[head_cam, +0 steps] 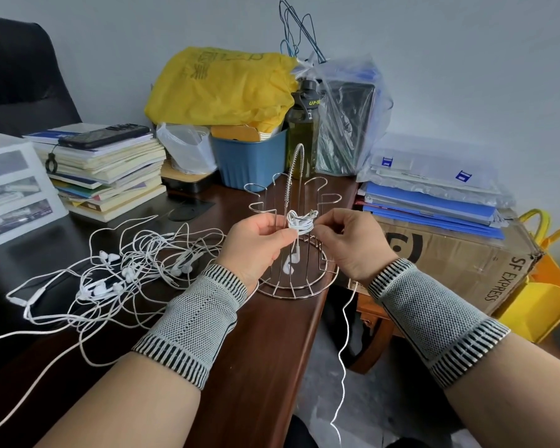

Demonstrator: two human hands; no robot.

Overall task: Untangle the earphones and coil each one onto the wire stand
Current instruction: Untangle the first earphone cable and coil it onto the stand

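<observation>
Pinching a small white earphone coil between their fingertips, left hand and right hand hold it against the thin metal wire stand.

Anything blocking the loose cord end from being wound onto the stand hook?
Nothing visible. Both hands, left hand and right hand, hold the coil at the wire stand; the loose cord hangs free off the desk edge, apart from the tangled pile.

To my left a tangle of earphones sprawls over the desk, blocking that side. Behind the wire stand, a blue bin and bottle crowd close. Bare desk lies open between my wrists, near the edge.
</observation>
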